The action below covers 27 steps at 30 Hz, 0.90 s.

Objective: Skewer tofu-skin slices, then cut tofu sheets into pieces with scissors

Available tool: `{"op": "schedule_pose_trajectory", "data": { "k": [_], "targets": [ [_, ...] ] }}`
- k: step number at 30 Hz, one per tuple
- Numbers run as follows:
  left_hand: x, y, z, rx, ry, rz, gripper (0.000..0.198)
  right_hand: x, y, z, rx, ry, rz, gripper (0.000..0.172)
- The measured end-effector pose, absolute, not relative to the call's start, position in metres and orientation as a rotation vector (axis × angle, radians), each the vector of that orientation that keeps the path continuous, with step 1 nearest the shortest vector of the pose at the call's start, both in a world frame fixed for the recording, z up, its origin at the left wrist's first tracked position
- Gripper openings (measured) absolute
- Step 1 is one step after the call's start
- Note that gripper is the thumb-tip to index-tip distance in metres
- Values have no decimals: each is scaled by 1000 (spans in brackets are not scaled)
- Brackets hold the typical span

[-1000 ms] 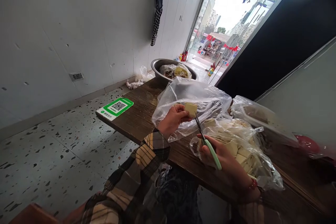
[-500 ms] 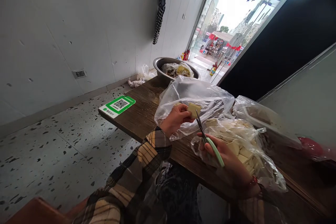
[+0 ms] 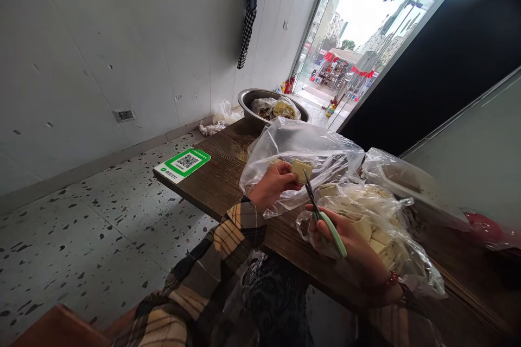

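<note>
We have a pale wall (image 3: pixel 122 54) on the left, then our dark wooden bench (image 3: pixel 217 173) with its green QR card (image 3: pixel 186 164), and a glass door (image 3: pixel 354 27) farther right. Our left hand (image 3: pixel 273 184) pinches a small piece (image 3: pixel 301 169) between thumb and fingers, over the bench; our right hand (image 3: pixel 350 238) grips green-handled scissors (image 3: pixel 331 226), blades at its edge. The piece looks flat, squarish, pale yellow

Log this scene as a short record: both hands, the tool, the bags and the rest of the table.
Left hand: pinches a pale flat piece
Right hand: holds scissors
Tool: light green handle, blade tips at the piece
Bag beside right hand: clear plastic bag with more pale pieces
Bag behind left hand: large clear bag
Table: dark wood
Far end: metal basin, bagged contents
Left corner: QR-code card
</note>
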<state>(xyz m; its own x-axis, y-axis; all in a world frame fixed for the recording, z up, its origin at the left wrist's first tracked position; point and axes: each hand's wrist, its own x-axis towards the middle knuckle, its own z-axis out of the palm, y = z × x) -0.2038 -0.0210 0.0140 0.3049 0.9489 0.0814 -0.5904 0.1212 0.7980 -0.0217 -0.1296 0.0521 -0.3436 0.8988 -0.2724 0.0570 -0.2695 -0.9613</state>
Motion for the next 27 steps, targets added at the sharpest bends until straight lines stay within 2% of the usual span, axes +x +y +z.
{"op": "schedule_pose_trajectory", "data": {
  "k": [21,27],
  "targets": [
    [-204,-21,15,893,537,1182,36,-10,-121,40,-1370,-1521,1485,63],
    [-204,-23,16,909,565,1176,33,2,-116,35,-1410,-1702,1355,55]
  ]
}}
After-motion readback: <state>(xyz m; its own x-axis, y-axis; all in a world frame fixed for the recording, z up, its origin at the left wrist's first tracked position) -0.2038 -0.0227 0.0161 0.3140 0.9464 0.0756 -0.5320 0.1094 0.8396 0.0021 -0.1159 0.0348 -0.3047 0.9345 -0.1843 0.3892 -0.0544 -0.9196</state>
